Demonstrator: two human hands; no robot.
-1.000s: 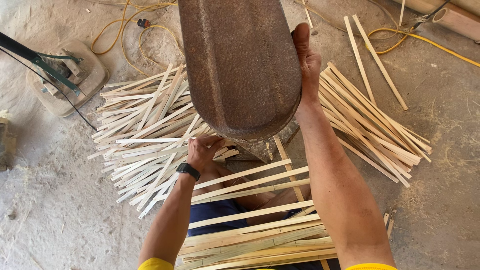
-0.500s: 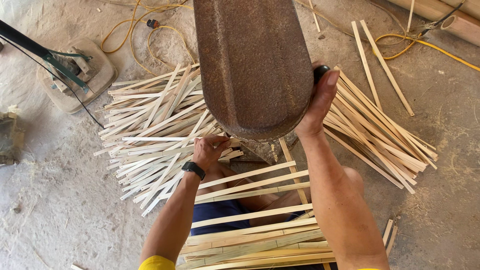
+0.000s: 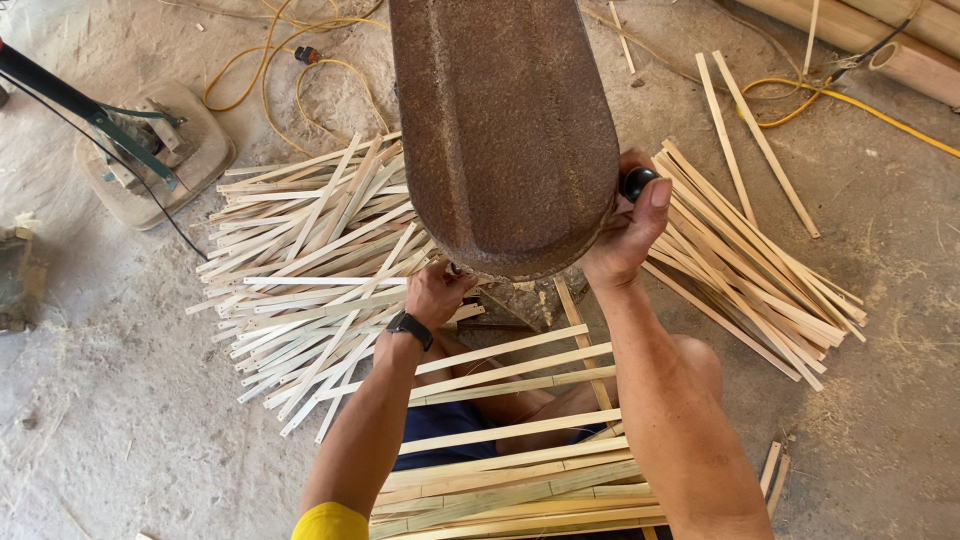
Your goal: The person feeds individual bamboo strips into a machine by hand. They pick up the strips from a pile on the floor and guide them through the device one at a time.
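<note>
A big rusty brown metal machine cover fills the top middle of the head view. My right hand grips a black knob at the cover's right edge. My left hand, with a black wristwatch, reaches under the cover's lower edge; its fingers are curled and what they touch is hidden. Pale bamboo strips lie across my lap.
A large heap of split bamboo strips lies on the left, another pile on the right. Yellow cable loops at the back. A green-framed machine on a base stands far left. Bamboo poles lie top right on the dusty floor.
My right hand has slid down the cover's right edge from near its top to the black knob. The left hand stays under the cover.
</note>
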